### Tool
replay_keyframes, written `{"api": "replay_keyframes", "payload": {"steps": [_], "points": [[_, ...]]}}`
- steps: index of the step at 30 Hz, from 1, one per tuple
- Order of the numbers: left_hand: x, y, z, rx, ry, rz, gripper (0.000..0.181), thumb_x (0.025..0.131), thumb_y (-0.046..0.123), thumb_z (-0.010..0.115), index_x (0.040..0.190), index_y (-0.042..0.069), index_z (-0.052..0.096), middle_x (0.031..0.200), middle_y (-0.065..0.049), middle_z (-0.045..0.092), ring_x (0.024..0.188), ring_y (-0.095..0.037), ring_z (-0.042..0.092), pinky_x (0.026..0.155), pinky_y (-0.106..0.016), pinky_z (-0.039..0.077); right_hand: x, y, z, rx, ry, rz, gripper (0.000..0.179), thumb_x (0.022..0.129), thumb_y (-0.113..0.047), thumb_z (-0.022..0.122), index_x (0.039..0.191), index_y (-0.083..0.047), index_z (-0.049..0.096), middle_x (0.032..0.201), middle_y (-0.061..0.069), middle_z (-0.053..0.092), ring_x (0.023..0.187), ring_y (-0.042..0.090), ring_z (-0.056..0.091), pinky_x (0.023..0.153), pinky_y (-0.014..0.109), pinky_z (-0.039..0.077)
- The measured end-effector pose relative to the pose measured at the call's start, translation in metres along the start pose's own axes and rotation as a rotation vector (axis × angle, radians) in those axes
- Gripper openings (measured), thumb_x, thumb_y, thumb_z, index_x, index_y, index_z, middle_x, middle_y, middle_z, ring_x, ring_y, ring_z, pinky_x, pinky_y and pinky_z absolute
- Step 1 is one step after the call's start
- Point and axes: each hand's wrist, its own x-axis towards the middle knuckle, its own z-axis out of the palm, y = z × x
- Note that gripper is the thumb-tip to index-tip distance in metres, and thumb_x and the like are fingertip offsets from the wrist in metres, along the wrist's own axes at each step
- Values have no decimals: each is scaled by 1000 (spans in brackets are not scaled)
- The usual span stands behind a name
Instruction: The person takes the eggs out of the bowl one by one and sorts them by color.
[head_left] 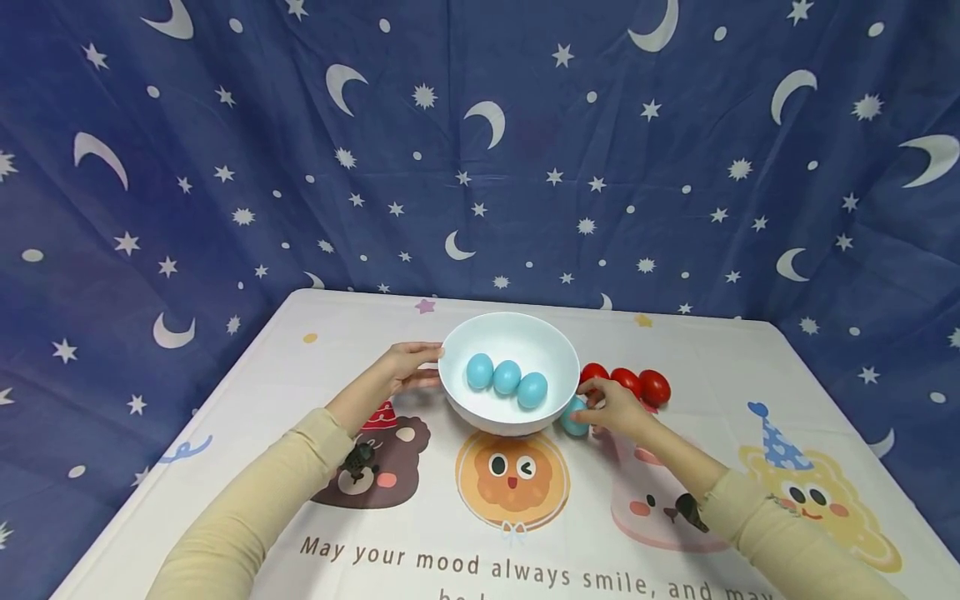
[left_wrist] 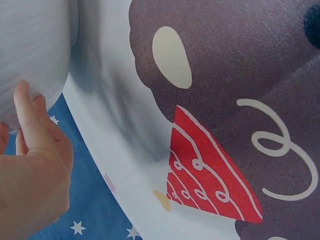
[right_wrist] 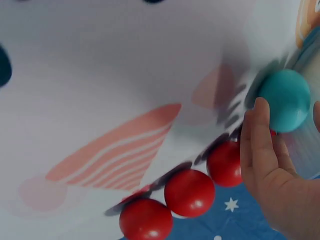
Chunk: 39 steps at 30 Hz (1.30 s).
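Observation:
A white bowl stands on the table with three light-blue egg-shaped balls inside. At its left side my left hand grips the rim; in the left wrist view, fingers lie against the bowl's outer wall. Just outside the bowl on the right, another blue egg-shaped ball is between the fingers and thumb of my right hand. Part of that ball is hidden by the fingers in the head view. Close behind the right hand, three red egg-shaped balls lie in a row.
A white cloth printed with cartoon faces and lettering covers the table. Behind the far edge hangs a dark-blue curtain with moons and stars. The red row reaches close to the bowl's right side.

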Motion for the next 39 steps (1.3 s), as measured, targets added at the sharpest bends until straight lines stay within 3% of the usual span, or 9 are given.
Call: {"api": "replay_keyframes", "payload": {"steps": [8, 12, 17, 23, 30, 39], "points": [[1, 3, 0, 5, 2, 10, 44, 95, 16, 58, 137, 8, 48, 107, -9, 57, 66, -9, 65, 69, -22, 63, 2, -6, -26, -6, -52, -53, 41, 81, -9, 71, 114, 9, 55, 84, 12, 55, 64, 21, 59, 64, 33, 64], [1, 4, 1, 2, 3, 8, 45, 95, 16, 58, 137, 9, 48, 110, -9, 58, 66, -9, 66, 69, -22, 63, 4, -15, -41, 5, -41, -33, 32, 83, -5, 65, 111, 7, 55, 88, 15, 57, 68, 19, 57, 62, 28, 62], [1, 4, 2, -1, 6, 16, 45, 94, 17, 58, 137, 8, 48, 113, -10, 57, 67, -10, 65, 69, -23, 63, 7, -31, -53, 11, 0, -53, 28, 87, -7, 63, 110, 6, 56, 99, 22, 59, 76, 26, 63, 67, 28, 63], [3, -2, 0, 2, -2, 12, 46, 95, 17, 58, 138, 8, 47, 109, -10, 58, 68, -9, 66, 72, -23, 63, 12, -51, -45, 13, 11, -133, 26, 88, -9, 64, 109, 5, 58, 98, 21, 61, 78, 21, 63, 71, 31, 64], [3, -5, -2, -2, 3, 6, 46, 94, 18, 59, 138, 9, 48, 120, -12, 56, 69, -9, 65, 73, -23, 62, 28, -70, -29, -67, -72, -213, 22, 87, -8, 66, 104, 4, 60, 89, 16, 60, 74, 22, 60, 67, 29, 63], [4, -2, -2, 18, -5, -1, 46, 95, 19, 58, 139, 9, 47, 133, -17, 50, 70, -9, 65, 73, -23, 62, 48, -82, -16, -254, -181, -136, 32, 86, -15, 69, 112, 0, 62, 108, 20, 62, 85, 26, 61, 78, 33, 62]]}}
